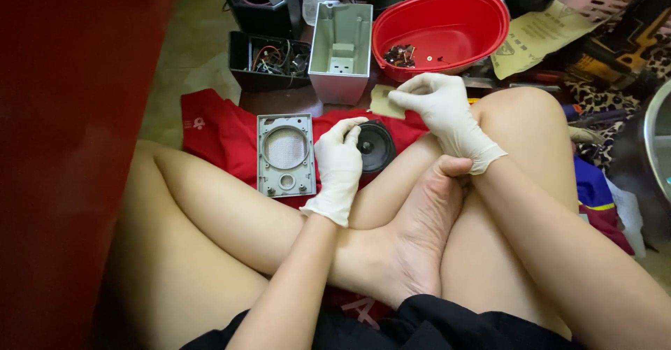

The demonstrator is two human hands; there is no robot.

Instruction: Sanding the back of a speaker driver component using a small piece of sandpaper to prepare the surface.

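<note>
Grey plastic, the speaker grille panel (285, 155) lies flat on the red cloth (217, 130), just left of the gloved left hand (340, 168), whose fingers curl loosely round the rim of the black speaker cone (375, 146). That hold looks best kept on the rim, clear of the cone's centre, while the gloved right hand (440, 112) pinches something too small to identify above the cone, near the red bowl (447, 25).

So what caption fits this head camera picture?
Gloved left hand holds a round black speaker; right hand pinches something small beside the red bowl.

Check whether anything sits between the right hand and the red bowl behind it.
Nothing visible does. The right hand hovers just in front of the red bowl, fingers pinched, with only a small tan card lying low beside it. The left hand rests on the black speaker, clear of that path.
</note>
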